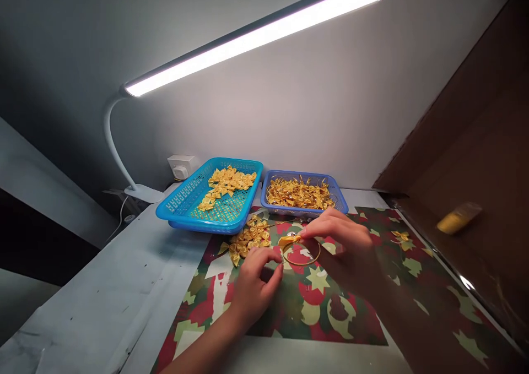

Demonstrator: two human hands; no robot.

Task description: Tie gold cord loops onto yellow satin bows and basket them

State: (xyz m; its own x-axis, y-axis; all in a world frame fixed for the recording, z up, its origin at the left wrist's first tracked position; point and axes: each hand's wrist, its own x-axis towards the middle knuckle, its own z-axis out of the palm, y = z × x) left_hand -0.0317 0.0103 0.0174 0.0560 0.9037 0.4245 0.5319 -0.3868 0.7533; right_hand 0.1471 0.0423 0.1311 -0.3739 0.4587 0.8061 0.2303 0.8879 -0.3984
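Observation:
My right hand pinches a yellow satin bow between thumb and fingertips, above the patterned sheet. From the bow hangs a round loop of gold cord. My left hand is at the loop's left side, its thumb and index finger nearly together on the cord's edge. Just behind the left hand lies a loose pile of yellow bows. A small shiny silver spot shows by the right fingertips, too small to make out.
A blue basket with yellow bows stands behind the pile. Beside it a purple-blue basket holds bows with gold cords. A lit lamp hangs overhead. At right are a loose bow and a yellow roll-like object.

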